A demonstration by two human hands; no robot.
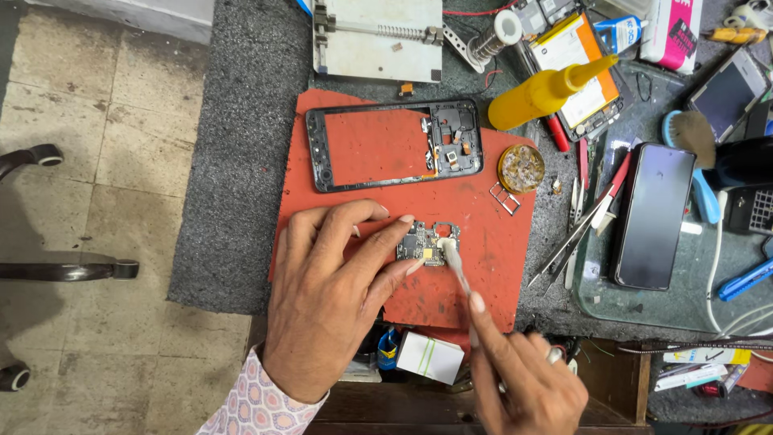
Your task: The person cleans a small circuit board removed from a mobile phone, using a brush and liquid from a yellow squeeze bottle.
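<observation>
A small phone circuit board (428, 242) lies on a red mat (378, 169). My left hand (334, 294) pins the board down, with two fingertips on its left edge. My right hand (527, 379) grips a thin white-tipped tool (453, 259) whose tip touches the board's right side. Above them on the mat lies an empty black phone frame (394, 145), with parts left at its right end.
A yellow squeeze bottle (541, 93), a round tin (521, 167), a SIM tray (505, 198), tweezers (573, 238) and a dark phone (652, 213) lie to the right. A metal holding jig (377, 39) sits behind the mat. Tiled floor lies left.
</observation>
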